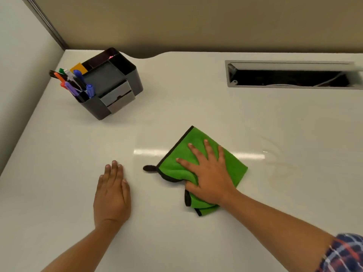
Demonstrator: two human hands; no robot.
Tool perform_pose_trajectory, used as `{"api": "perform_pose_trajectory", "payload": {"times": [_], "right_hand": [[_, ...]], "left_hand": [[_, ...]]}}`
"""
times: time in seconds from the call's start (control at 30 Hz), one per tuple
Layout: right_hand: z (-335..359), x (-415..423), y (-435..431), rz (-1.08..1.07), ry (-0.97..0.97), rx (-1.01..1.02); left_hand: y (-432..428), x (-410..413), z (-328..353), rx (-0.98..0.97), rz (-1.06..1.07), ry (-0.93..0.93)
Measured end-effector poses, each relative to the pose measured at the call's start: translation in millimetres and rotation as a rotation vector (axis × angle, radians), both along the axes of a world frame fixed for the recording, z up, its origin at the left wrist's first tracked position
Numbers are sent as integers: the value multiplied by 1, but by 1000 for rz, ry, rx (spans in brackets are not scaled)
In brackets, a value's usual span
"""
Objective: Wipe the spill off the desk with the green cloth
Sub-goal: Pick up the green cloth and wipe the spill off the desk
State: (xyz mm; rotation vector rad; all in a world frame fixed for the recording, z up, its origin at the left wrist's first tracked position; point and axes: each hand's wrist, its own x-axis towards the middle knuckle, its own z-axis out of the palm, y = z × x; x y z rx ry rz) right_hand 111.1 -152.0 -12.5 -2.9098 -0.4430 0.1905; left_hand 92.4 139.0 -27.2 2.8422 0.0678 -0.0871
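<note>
A: The right hand's fingers (208,149) are spread wide and pressed flat on the cloth (231,167). They grip nothing; the palm bears down and the thumb lies along the bunched near edge.

B: And the left hand (112,195)?

A: Its fingers (114,169) are straight and close together, flat on the bare desk (59,173), holding nothing. It lies well to the left of the right fingers, apart from the cloth.

B: Where does the cloth sit?

A: Directly under the right fingers, folded, with a dark trim along its edge. A corner points away beyond the fingertips, and a small dark loop (149,168) sticks out to the left of the thumb, toward the left hand.

B: Can you see the spill (275,160)?

A: Faint curved wet streaks show on the desk to the right of the right fingers, just past the cloth's right edge. Their full extent is hard to tell against the glare.

B: Anything else?

A: Far beyond the left fingers stands a dark organiser (117,83) with coloured markers (78,83) in its left compartment. Far beyond the right fingers and to their right is an open cable slot (290,77) set in the desk. A checked sleeve (345,254) shows on the right arm.
</note>
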Motion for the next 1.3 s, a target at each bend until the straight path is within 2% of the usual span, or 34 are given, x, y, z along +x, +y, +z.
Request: {"api": "perform_pose_trajectory", "payload": {"times": [0.13,0.23,0.33,0.43,0.53,0.7,0.8,0.9,1.03,1.17,1.3], "right_hand": [[-2,-100,-40,31,41,-5],[-3,-143,-82,12,71,-55],[-1,-123,-109,-55,65,-68],[3,-72,-115,-209,45,-70],[4,-50,-112,-233,50,-92],[-7,-125,-125,-271,41,-85],[-7,-165,-162,-362,73,-130],[-1,-141,-197,-538,90,-145],[3,-53,-214,-737,63,-76],[5,13,-187,-629,104,-116],[4,-9,-140,-466,94,-117]], "left_hand": [[-6,-4,4,15,-6,38],[-23,-16,3,13,-10,44],[-29,-19,0,-31,-29,37],[-28,-18,-4,-37,-30,34],[-30,-17,-2,-49,-30,24],[-32,-18,1,-51,-27,30],[-32,-17,1,-47,-25,23],[-32,-17,0,-41,-21,9],[-32,-16,-4,-36,-21,0],[-27,-15,-10,-23,-15,-6],[-24,-15,-12,4,-29,11]]}}
